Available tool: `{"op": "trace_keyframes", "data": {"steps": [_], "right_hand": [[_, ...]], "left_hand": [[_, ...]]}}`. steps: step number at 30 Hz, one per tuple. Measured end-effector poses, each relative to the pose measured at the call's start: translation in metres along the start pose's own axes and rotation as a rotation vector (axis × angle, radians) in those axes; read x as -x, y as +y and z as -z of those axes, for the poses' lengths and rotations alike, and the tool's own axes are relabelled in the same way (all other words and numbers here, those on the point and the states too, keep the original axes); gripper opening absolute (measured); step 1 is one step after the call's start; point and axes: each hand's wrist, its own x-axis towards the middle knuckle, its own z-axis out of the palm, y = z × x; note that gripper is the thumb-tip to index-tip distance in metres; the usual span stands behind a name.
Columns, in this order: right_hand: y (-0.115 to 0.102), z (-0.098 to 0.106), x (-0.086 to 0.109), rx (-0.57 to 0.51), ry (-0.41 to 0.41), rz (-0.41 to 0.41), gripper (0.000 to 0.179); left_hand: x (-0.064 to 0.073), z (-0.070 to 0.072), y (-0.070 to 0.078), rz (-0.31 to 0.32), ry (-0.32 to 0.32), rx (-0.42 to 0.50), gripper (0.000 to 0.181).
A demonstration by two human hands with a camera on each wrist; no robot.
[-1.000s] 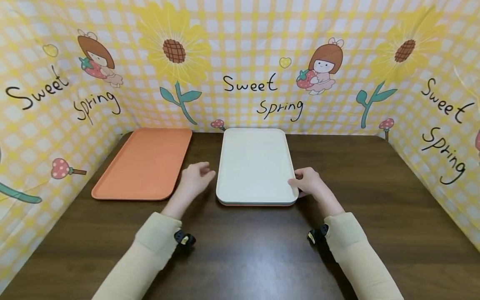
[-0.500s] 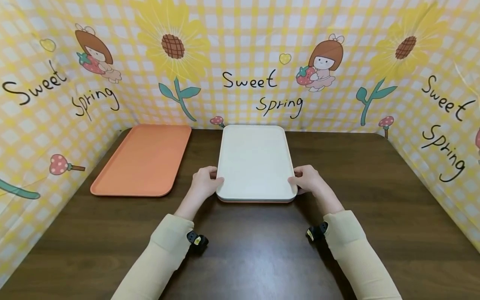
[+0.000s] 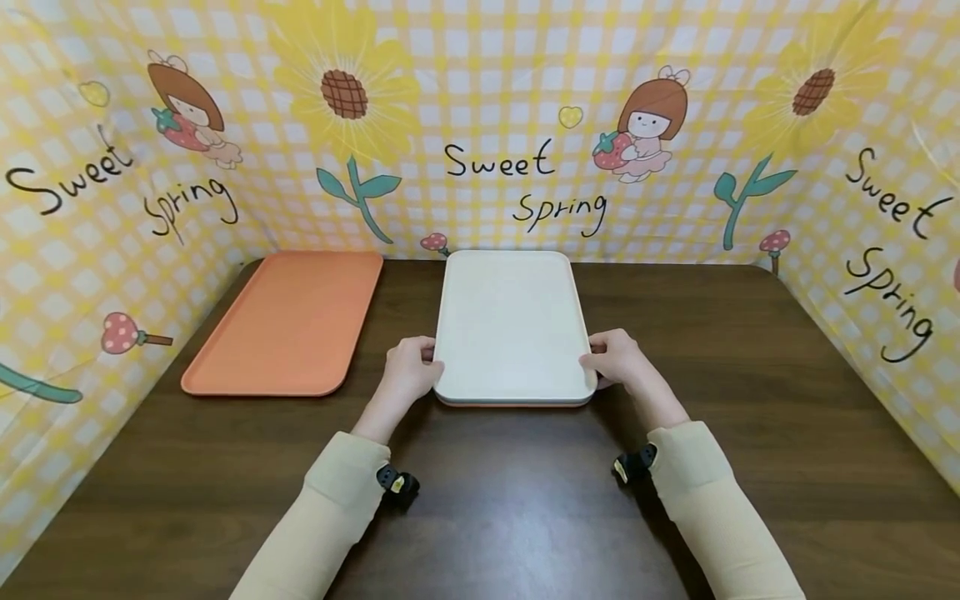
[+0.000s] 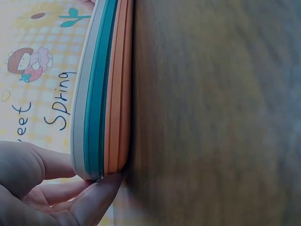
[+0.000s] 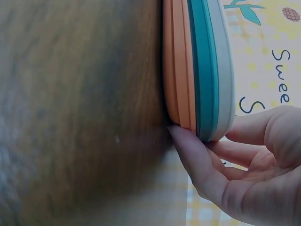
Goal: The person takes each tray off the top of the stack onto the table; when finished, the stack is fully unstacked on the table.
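Observation:
A stack of rectangular trays lies on the table, with a white tray (image 3: 513,325) on top. Below it the wrist views show teal trays (image 4: 97,94) and, at the bottom, orange trays (image 5: 181,70). My left hand (image 3: 408,367) grips the stack's near left side, thumb at the white rim and fingers against the side edges. On the near right side my right hand (image 3: 618,358) holds it the same way, one fingertip reaching the lowest orange edge. Fingertips under the stack are partly hidden.
A separate orange tray (image 3: 288,325) lies flat to the left of the stack. The dark wooden table (image 3: 495,500) is bordered at the back and sides by yellow checked cloth (image 3: 487,83) with printed figures and flowers.
My left hand has come rightward from beside the stack and taken hold of its left side. My right hand has stayed at the right side. The stack remains in about the same place.

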Motion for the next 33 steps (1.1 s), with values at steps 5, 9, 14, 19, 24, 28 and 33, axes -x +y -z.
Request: {"op": "trace_keyframes", "data": {"steps": [5, 9, 14, 19, 24, 28, 33], "right_hand": [[-0.005, -0.004, -0.001, 0.013, -0.009, 0.008, 0.036], [-0.011, -0.01, -0.003, 0.0, -0.01, 0.015, 0.035], [-0.018, -0.021, -0.007, -0.021, -0.012, 0.029, 0.035], [-0.027, -0.034, -0.01, -0.041, -0.019, 0.043, 0.033], [-0.038, -0.047, -0.013, -0.05, -0.03, 0.044, 0.033], [-0.047, -0.058, -0.016, -0.062, -0.028, 0.035, 0.032], [-0.056, -0.074, -0.021, -0.081, -0.035, 0.035, 0.031]], "left_hand": [[-0.001, 0.006, -0.002, 0.033, -0.019, 0.006, 0.037], [-0.001, 0.013, -0.009, 0.043, -0.018, 0.001, 0.038], [-0.001, 0.023, -0.018, 0.052, -0.009, -0.033, 0.038], [-0.002, 0.033, -0.028, 0.063, 0.0, -0.064, 0.037], [-0.002, 0.043, -0.038, 0.071, 0.021, -0.063, 0.037], [-0.001, 0.053, -0.045, 0.094, 0.033, -0.067, 0.037], [0.003, 0.065, -0.056, 0.1, 0.066, -0.086, 0.037]]}}
